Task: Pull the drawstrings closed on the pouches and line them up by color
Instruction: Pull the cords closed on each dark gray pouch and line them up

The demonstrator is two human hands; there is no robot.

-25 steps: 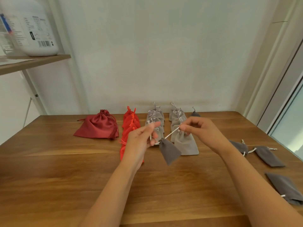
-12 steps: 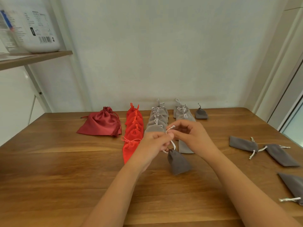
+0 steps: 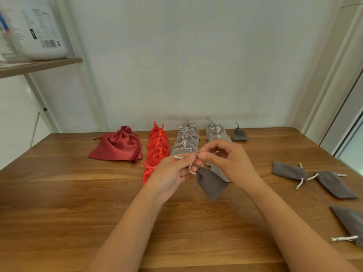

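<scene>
Both hands meet above the middle of the tabletop (image 3: 78,203), sharing one dark grey pouch (image 3: 211,183). The left hand (image 3: 174,173) has its grip closed, thumb and forefinger pinching the white drawstring (image 3: 191,169), one end of which sticks out past the knuckles. The right hand (image 3: 227,160) pinches the same cord tip to tip with the left, its other fingers curled loosely.

The pouch hangs just below the fingers, clear of the wood. Its long axis is slanted, with the gathered neck up and to the left at the cord and the flat bottom pointing down and to the right, toward the person.

Behind the hands, rows run back toward the wall: red pouches (image 3: 158,146), light grey pouches (image 3: 187,141), a second light grey row (image 3: 217,132), and one closed dark grey pouch at the back (image 3: 239,134). A larger maroon satin pouch (image 3: 117,146) lies left of the red row.

Three loose dark grey pouches (image 3: 288,170) lie flat on the right.
</scene>
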